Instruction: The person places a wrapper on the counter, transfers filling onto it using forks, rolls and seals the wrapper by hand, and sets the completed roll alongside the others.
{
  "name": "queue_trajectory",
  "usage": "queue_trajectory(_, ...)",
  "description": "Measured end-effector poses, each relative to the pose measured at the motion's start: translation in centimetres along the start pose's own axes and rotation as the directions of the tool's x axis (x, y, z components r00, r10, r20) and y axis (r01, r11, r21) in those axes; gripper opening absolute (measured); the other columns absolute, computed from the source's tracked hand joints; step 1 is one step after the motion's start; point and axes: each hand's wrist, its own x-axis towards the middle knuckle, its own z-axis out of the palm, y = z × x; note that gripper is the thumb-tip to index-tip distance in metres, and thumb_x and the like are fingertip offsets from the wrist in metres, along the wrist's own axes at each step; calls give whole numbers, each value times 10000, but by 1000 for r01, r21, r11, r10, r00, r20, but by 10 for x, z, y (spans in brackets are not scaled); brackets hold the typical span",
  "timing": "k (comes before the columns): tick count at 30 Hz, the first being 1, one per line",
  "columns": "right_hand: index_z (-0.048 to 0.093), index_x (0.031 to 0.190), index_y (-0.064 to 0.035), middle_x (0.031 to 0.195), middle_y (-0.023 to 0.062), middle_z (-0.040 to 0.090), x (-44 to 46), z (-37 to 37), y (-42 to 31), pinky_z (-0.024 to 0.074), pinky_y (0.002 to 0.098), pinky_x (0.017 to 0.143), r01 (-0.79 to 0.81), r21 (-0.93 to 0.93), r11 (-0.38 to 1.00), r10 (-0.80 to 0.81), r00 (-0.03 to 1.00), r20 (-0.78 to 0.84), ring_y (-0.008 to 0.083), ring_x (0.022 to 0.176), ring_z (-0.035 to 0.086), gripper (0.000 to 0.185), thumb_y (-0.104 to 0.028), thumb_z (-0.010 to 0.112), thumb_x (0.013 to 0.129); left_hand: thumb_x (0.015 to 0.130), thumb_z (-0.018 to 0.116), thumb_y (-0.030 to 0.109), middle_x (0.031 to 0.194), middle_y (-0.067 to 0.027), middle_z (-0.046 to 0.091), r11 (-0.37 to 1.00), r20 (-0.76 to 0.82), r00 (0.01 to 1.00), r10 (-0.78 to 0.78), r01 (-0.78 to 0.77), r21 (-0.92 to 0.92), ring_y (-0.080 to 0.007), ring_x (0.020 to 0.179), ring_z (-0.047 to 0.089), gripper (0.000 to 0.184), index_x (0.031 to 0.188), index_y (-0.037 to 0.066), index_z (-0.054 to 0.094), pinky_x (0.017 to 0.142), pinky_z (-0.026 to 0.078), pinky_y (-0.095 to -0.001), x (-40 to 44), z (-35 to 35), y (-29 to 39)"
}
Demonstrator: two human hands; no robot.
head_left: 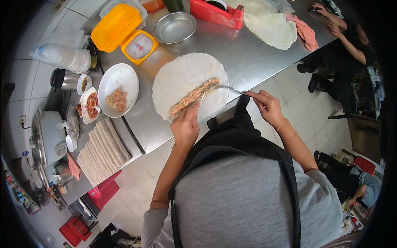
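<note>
A round white wrapper sheet (178, 74) lies flat on the steel table, with a long strip of pinkish minced filling (192, 97) across its near part. My right hand (268, 108) is closed around the handle of a metal spoon (231, 88), whose far end touches the right end of the strip. My left hand (186, 126) is closed at the sheet's near edge, close to the strip. From its fingers sticks out a slim metal utensil (202, 96), its kind unclear. Left of the sheet, a white oval bowl (132, 78) contains a lump of filling (117, 100).
Rolled white wraps (103, 151) lie in a row at the left. Behind are a yellow scale (139, 46), a metal bowl (175, 28) and a red tape dispenser (217, 13). More wrapper sheets (273, 31) and a pink cloth (304, 33) lie far right. Another person (347, 53) sits beyond.
</note>
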Motion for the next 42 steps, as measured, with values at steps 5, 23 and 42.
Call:
queue_trajectory(5,740,1249,-253,775,73,576,-1,-3,1,483,375,618,5,13,1000,-5,1000,5,249,634,552,390,-47,661,927,904,683,63,887,-96,733,999,-14,999,-31,30,-23,-298,738,699,300,1173,177,753,670,555,-383,2,-28,9)
queue_trajectory(23,753,1238,-241,730,67,535,9,-2,2,469,360,595,66,-40,997,-67,997,-27,223,617,541,417,-14,667,899,891,647,27,943,-113,742,999,-5,999,32,-32,14,-306,782,713,386,1247,155,722,711,572,-400,2,0,-3)
queue_trajectory(42,756,1218,-233,736,57,544,-2,-12,-2,478,360,604,86,-29,996,-85,996,5,221,631,557,414,-14,677,875,922,660,67,897,-112,728,999,9,999,39,-40,26,-304,709,688,315,1205,182,741,652,553,-389,-1,-11,-9)
